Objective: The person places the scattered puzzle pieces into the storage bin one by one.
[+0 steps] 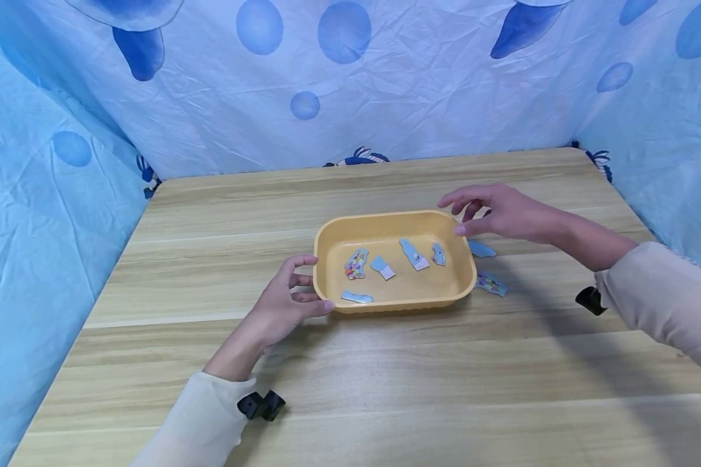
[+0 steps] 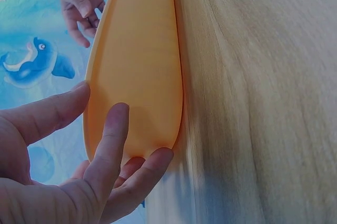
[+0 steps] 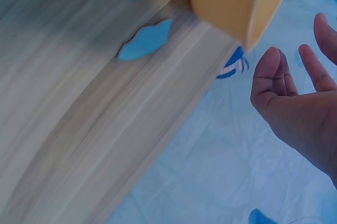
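A yellow plastic tray point(image 1: 397, 304) stands on the wooden table with several flat, irregular printed pieces that look like jigsaw pieces inside, among them a multicoloured piece point(image 1: 356, 264) and a long blue piece point(image 1: 413, 253). My left hand point(image 1: 283, 305) is at the tray's left end, fingers spread along the outer wall and thumb by the front corner; in the left wrist view the fingertips point(image 2: 120, 110) rest against the wall. At the right end my right hand point(image 1: 493, 211) hovers by the rim, fingers loosely bent, holding nothing.
Outside the tray, beneath the right hand, lie a blue piece point(image 1: 481, 250) and a colourful piece point(image 1: 491, 283). Blue patterned sheeting point(image 1: 350, 104) hangs behind and beside the table point(image 1: 385, 389). Black devices point(image 1: 261, 406) are strapped at both sleeves.
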Motion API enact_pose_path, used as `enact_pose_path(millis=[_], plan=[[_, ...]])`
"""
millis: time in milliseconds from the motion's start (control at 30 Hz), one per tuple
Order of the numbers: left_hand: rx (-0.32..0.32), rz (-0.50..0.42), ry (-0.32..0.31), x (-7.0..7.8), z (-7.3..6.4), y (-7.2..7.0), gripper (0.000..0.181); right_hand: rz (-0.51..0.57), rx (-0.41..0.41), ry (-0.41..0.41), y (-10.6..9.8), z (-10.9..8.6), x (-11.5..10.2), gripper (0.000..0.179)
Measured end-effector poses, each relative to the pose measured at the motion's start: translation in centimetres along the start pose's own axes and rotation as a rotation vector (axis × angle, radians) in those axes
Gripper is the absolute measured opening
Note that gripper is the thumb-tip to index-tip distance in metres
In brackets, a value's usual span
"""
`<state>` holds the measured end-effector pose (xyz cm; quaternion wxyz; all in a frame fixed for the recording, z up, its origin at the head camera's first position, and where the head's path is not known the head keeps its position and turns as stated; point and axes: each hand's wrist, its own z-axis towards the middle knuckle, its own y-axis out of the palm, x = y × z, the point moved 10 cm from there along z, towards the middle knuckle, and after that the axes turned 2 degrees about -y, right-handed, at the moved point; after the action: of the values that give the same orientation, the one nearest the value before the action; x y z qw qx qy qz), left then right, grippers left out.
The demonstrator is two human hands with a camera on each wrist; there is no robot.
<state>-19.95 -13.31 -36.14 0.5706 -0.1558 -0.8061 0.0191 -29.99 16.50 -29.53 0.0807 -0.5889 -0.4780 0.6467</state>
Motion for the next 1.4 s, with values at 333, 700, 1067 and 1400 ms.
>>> enact_pose_path(millis=[333, 700, 1067, 1400], plan=[[-0.007, -0.018, -0.004, 0.0, 0.0, 0.0, 0.081, -0.03, 0.055, 0.029, -1.7, -0.3, 2.5, 0.047], [-0.005, -0.007, -0.013, 0.0, 0.0, -0.1, 0.081, -0.016, 0.072, 0.083, -2.6, -0.4, 5.5, 0.047], [-0.006, 0.006, -0.02, 0.2, 0.0, -0.2, 0.082, -0.036, -0.005, 0.079, -0.6, -0.5, 7.3, 0.052], [-0.004, 0.006, -0.018, 0.2, 0.0, -0.2, 0.082, 0.012, -0.068, 0.052, 1.4, -0.3, 8.2, 0.055]])
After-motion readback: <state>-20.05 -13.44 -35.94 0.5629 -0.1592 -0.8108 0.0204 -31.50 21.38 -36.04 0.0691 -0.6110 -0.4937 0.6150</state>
